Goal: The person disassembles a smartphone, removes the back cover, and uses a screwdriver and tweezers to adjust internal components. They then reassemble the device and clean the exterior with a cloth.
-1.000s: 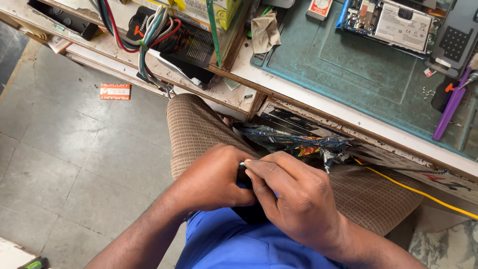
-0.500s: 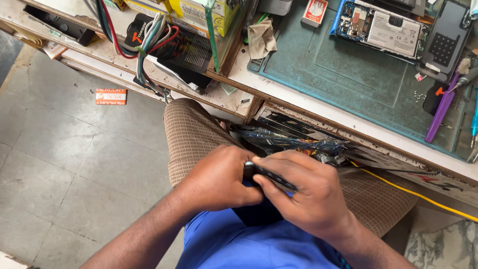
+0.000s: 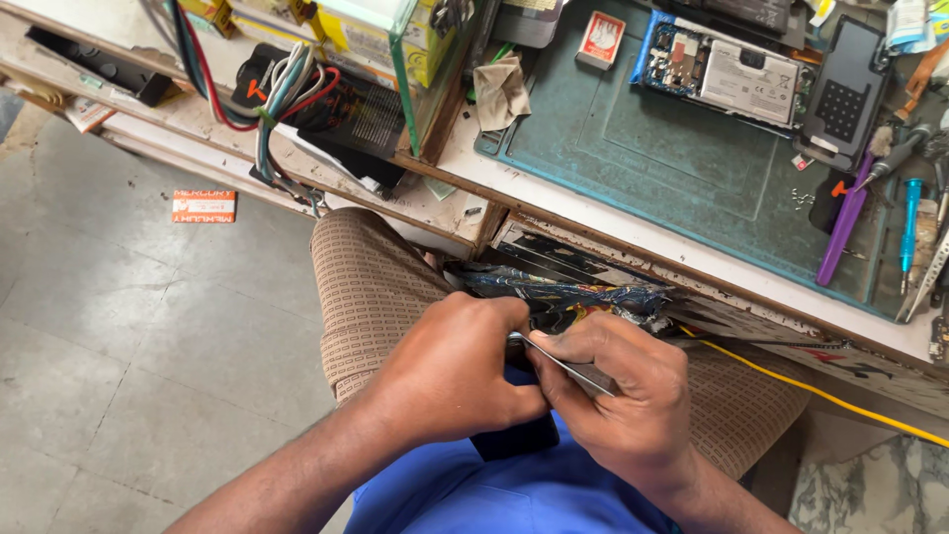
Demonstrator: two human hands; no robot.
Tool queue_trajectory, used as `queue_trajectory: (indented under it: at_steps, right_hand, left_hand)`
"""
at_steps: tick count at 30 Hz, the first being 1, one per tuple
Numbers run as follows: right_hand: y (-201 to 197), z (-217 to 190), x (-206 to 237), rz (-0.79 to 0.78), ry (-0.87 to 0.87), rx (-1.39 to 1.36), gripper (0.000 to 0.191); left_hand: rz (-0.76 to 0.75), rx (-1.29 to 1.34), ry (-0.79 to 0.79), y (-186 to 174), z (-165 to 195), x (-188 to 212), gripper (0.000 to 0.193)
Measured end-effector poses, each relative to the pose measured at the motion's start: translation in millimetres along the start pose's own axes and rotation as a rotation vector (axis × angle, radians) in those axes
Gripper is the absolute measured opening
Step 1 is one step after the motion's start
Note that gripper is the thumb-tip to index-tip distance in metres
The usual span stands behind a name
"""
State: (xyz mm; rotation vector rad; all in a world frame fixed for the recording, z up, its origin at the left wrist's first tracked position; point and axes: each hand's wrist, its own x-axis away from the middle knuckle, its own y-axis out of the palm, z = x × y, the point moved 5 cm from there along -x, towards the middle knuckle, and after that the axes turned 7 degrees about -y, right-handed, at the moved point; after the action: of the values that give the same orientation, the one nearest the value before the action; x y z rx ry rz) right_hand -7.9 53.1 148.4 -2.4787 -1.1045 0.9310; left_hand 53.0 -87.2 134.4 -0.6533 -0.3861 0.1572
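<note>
left hand [image 3: 450,371]: curled shut around a dark flat device [image 3: 514,435] held over the lap, just below the edge of the green mat; only the lower corner of the device shows between the two hands
right hand [image 3: 618,396]: fingers pinched together on thin metal tweezers [image 3: 563,361], touching the left hand; the tip points toward the left thumb
dark flat device: below the green mat, against the blue shirt [image 3: 494,494], mostly hidden by both hands
green mat [image 3: 652,148]: lies on the workbench above the hands, worn and stained
opened phone [image 3: 727,74]: at the far edge of the green mat, its circuit board and pale battery showing
black phone back cover [image 3: 845,99]: just right of the opened phone, on the mat's right part
purple pry tool [image 3: 842,222]: lies slanted on the right side of the green mat
teal screwdriver [image 3: 909,222]: just right of the purple pry tool
cloth scrap [image 3: 499,89]: at the left edge of the green mat
cable bundle [image 3: 277,99]: well left of the green mat, on the lower shelf
orange card [image 3: 204,206]: on the grey floor, far left of the green mat
yellow wire [image 3: 811,391]: runs below the mat's right end, past the right knee
</note>
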Motion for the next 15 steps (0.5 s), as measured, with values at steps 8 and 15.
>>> queue_trajectory:
  at_steps: [8, 15]
  right_hand:
    - [1.3, 2.9, 7.0, -0.041, -0.043, 0.015, 0.017]
    - [-4.4, 10.5, 11.9, -0.012, -0.028, -0.035, 0.018]
  left_hand:
    - [-0.06, 0.039, -0.008, 9.1, -0.5, 2.1, 0.037]
    - [-0.04, 0.053, 0.02, 5.5, 3.4, 1.3, 0.034]
